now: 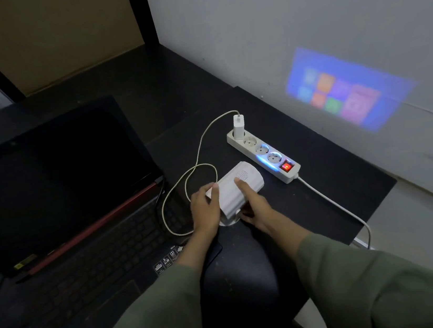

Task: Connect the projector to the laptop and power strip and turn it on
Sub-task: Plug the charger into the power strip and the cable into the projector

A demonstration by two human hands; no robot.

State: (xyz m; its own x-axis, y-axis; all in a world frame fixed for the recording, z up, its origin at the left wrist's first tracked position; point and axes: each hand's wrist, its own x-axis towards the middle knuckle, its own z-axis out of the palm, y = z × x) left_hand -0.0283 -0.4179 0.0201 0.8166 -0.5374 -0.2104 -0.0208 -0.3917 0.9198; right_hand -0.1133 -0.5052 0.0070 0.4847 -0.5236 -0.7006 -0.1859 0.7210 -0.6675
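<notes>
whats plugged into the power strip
A white adapter sits in the far-end socket of the power strip, its cable looping toward the projector. The other three sockets are empty; the switch glows red. The adapter's prongs are hidden.
</notes>
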